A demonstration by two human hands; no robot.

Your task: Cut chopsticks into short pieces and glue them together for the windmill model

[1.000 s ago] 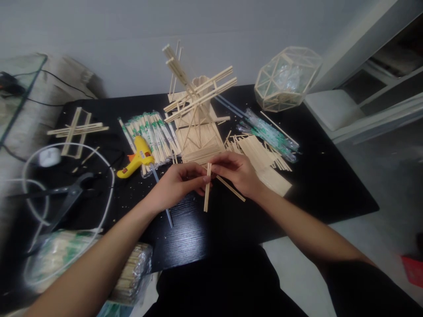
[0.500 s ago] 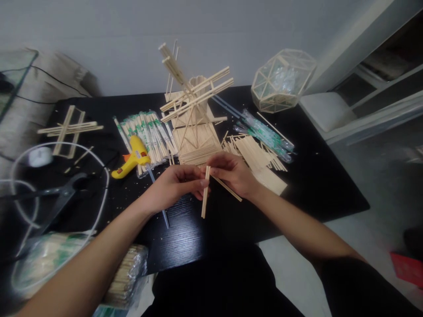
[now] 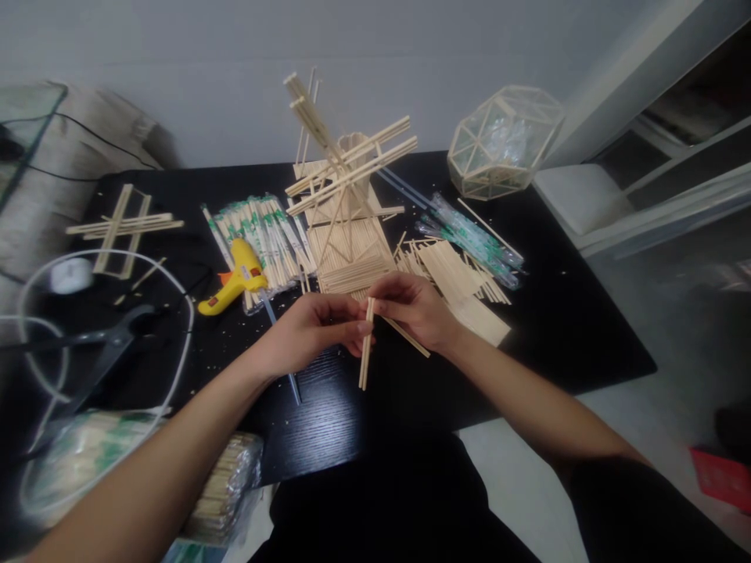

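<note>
My left hand (image 3: 314, 330) pinches a short pair of bamboo sticks (image 3: 366, 356) that hangs almost upright over the black table (image 3: 557, 313). My right hand (image 3: 416, 310) is closed too: its fingertips touch the top of those sticks and it grips another long stick (image 3: 409, 338) that slants down to the right. Both hands meet just in front of a tall chopstick model (image 3: 346, 195) with crossed arms, which stands on a slatted base.
A yellow glue gun (image 3: 235, 285) lies left of the hands beside wrapped chopsticks (image 3: 264, 234). Loose sticks (image 3: 458, 274) are piled at right. A stick polyhedron (image 3: 501, 141) sits back right, a stick cross (image 3: 120, 227) and scissors (image 3: 99, 344) at left, and bundled sticks (image 3: 223, 489) near left.
The upright sticks have slid a little lower between my fingers. Both hands stay together in the same spot; the view shifted slightly.
</note>
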